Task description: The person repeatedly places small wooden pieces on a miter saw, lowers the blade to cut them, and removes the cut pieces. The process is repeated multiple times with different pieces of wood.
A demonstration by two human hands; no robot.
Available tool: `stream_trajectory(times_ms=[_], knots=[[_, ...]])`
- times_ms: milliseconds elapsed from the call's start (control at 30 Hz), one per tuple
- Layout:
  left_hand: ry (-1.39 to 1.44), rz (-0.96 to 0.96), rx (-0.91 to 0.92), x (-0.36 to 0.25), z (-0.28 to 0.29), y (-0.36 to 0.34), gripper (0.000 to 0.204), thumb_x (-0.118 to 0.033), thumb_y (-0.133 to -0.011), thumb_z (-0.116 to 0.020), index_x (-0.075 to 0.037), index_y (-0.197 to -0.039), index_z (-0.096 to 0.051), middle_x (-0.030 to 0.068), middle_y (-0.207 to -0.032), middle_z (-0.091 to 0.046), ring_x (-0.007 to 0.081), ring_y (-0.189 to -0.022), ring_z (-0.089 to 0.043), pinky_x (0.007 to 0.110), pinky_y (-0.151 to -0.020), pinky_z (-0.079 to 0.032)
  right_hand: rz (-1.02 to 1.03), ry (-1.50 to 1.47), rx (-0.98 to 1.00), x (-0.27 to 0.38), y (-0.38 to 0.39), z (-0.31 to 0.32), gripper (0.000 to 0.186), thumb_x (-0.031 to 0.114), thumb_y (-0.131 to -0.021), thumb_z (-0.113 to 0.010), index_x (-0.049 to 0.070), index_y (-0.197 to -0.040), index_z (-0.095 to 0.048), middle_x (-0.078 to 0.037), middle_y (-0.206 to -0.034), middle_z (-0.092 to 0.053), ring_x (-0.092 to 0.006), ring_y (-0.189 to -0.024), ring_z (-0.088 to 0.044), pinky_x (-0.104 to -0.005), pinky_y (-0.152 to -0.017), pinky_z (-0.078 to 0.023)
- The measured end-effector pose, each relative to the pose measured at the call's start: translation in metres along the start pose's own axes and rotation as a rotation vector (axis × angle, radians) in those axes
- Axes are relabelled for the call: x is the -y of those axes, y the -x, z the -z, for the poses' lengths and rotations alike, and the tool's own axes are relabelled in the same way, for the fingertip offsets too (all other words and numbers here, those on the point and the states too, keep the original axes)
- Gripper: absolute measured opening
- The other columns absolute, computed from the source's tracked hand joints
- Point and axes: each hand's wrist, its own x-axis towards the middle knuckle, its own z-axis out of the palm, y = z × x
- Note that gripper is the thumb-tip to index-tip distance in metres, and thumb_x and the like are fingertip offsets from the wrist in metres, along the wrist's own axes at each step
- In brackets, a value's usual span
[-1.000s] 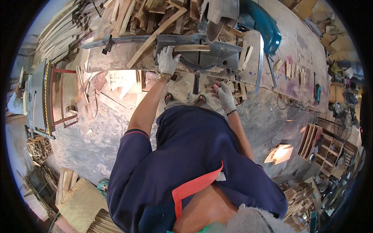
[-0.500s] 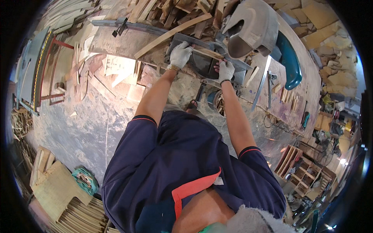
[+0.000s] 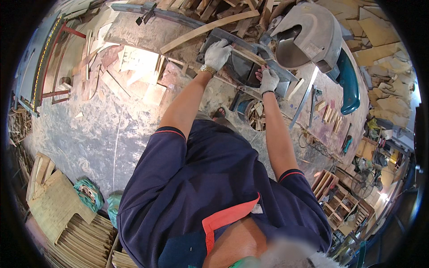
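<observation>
A narrow wooden strip [image 3: 248, 56] lies across the grey saw base [image 3: 239, 67], along the metal fence [image 3: 286, 77], and spans the gap between the two gloved hands. The left hand [image 3: 217, 54] is at the strip's left end, its fingers bent and its palm down over the base; the strip runs away from its fingertips toward the right. Whether it pinches that end or only presses on it, I cannot tell. The right hand [image 3: 269, 80] is at the other end, on the near side of the strip, its fingers partly curled and their bare tips reaching up to the wood; whether they close around it is too small to make out. The middle of the strip is uncovered. A watch [image 3: 207, 69] circles the left wrist.

The saw's grey guard [image 3: 308, 33] stands beyond the right hand and to its right, with a blue-green handle [image 3: 350, 85] curving down beside it. A longer wooden strip [image 3: 210, 31] slants beyond the left hand, near a rail [image 3: 178, 18] with a dark clamp [image 3: 146, 12] on it. Below the right hand, near its wrist, is a bucket [image 3: 244, 107] of wood scraps [image 3: 256, 115]
</observation>
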Motion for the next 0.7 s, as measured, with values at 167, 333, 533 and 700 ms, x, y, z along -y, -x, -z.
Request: stream_trajectory(times_ms=[167, 333, 533, 700], knots=[[-0.01, 0.04, 0.048, -0.0025, 0.0031, -0.0006, 0.013, -0.017, -0.089, -0.068, -0.015, -0.101, -0.071, 0.0072, -0.108, -0.064, 0.0336, -0.102, -0.063, 0.046, -0.087, -0.052, 0.001, 0.022, 0.008, 0.001, -0.0001, 0.0004, 0.039, 0.011, -0.095, -0.073, -0.003, -0.13, -0.064, -0.013, -0.084, -0.073, -0.0187, -0.06, -0.071, -0.0289, -0.051, -0.057], [-0.013, 0.041, 0.054, -0.0024, 0.004, -0.0013, 0.013, -0.018, -0.089, -0.068, -0.015, -0.102, -0.072, 0.0077, -0.108, -0.065, 0.0333, -0.104, -0.063, 0.046, -0.088, -0.052, 0.015, 0.003, 0.019, -0.0015, -0.0007, 0.0001, 0.039, 0.01, -0.095, -0.072, -0.003, -0.13, -0.064, -0.013, -0.083, -0.073, -0.0192, -0.06, -0.071, -0.029, -0.05, -0.057], [-0.003, 0.029, 0.063, -0.0031, 0.0038, -0.0005, 0.016, -0.025, -0.091, -0.069, -0.015, -0.103, -0.073, 0.0088, -0.109, -0.065, 0.032, -0.105, -0.063, 0.044, -0.09, -0.052, 0.006, 0.001, 0.019, -0.0013, -0.0022, 0.0002, 0.036, 0.009, -0.095, -0.072, -0.003, -0.128, -0.064, -0.013, -0.083, -0.073, -0.0196, -0.059, -0.07, -0.0294, -0.049, -0.057], [-0.147, -0.028, 0.02, -0.0058, -0.0026, -0.0042, 0.021, -0.032, -0.089, -0.071, -0.015, -0.102, -0.072, 0.0069, -0.123, -0.063, 0.0315, -0.117, -0.058, 0.049, -0.099, -0.047, 0.014, 0.005, -0.001, -0.0021, -0.0006, -0.001, 0.032, 0.009, -0.094, -0.072, -0.004, -0.123, -0.066, -0.013, -0.082, -0.073, -0.0196, -0.058, -0.07, -0.0295, -0.049, -0.057]])
